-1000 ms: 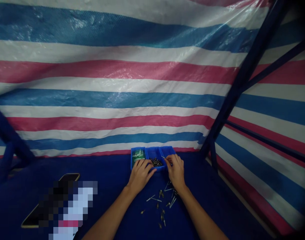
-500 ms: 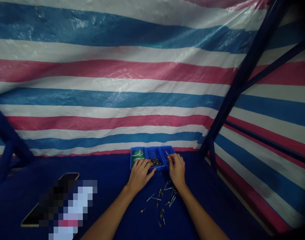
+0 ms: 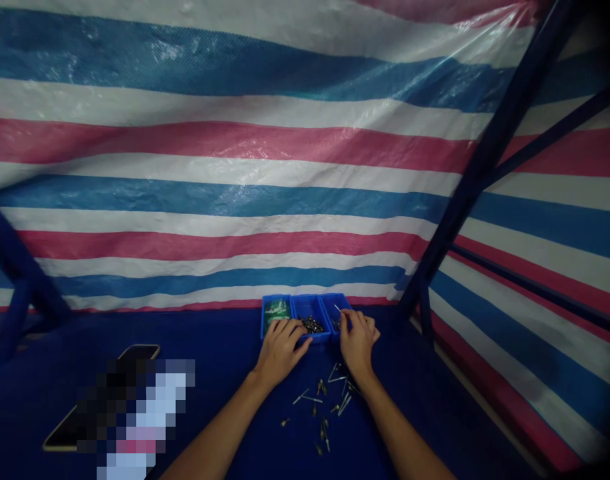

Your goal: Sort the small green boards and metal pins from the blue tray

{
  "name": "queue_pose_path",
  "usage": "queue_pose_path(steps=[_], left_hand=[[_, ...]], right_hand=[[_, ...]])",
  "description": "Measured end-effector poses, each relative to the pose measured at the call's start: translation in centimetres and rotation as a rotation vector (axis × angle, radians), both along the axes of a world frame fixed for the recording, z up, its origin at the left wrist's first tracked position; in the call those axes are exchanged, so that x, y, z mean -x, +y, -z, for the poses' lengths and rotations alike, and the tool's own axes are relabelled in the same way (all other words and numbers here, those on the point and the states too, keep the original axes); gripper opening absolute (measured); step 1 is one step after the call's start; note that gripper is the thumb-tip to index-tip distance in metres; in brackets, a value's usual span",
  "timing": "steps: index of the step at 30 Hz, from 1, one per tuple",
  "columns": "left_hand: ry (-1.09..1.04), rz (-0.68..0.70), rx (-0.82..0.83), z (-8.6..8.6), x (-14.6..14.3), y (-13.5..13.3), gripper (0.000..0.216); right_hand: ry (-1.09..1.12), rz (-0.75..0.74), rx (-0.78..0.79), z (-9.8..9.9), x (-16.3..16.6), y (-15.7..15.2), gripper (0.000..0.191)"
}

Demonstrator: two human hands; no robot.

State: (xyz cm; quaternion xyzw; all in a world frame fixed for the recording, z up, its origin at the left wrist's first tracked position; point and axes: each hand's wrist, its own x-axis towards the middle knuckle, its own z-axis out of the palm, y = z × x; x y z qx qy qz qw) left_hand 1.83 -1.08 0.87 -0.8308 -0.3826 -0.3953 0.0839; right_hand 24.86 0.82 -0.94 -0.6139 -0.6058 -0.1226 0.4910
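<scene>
Three small blue bins [image 3: 305, 304] stand side by side at the far edge of a dark blue table. The left bin holds green pieces [image 3: 276, 309], the middle one small dark metal parts [image 3: 313, 325]. My left hand [image 3: 281, 347] rests with its fingers curled on the front rim of the left and middle bins. Over the right bin, my right hand [image 3: 357, 337] pinches a thin metal pin [image 3: 337, 308] between thumb and fingers. Several loose pins and small brass-tipped parts [image 3: 327, 400] lie scattered on the table between my forearms.
A phone [image 3: 135, 352] lies at the left of the table, with a blurred patch beside it. A striped blue, white and pink tarp hangs behind and to the right. Dark blue frame bars [image 3: 477, 167] slant up at the right and left.
My right hand has shifted a little right and forward from the middle bin to over the right bin, still pinching the pin. The left hand has stayed put.
</scene>
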Motion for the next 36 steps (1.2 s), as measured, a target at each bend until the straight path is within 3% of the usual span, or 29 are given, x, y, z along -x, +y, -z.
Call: queue_pose_path(steps=[7,23,29,32,36], left_hand=[[-0.011,0.008,0.007,-0.2,0.0,-0.1,0.012],[-0.018,0.011,0.008,0.0,0.0,0.0,0.012],[-0.012,0.010,0.007,-0.1,0.0,0.0,0.010],[-0.012,0.000,0.000,-0.1,0.0,-0.1,0.010],[0.024,0.013,-0.029,0.2,0.2,0.2,0.012]], right_hand=[[0.068,0.052,0.067,-0.4,-0.1,-0.2,0.041],[-0.017,0.112,0.184,-1.2,0.0,-0.6,0.055],[-0.033,0.103,0.144,-1.8,0.0,-0.8,0.059],[-0.073,-0.002,0.072,-2.2,0.3,-1.2,0.054],[-0.158,-0.402,0.124,-2.6,1.5,-2.3,0.047]])
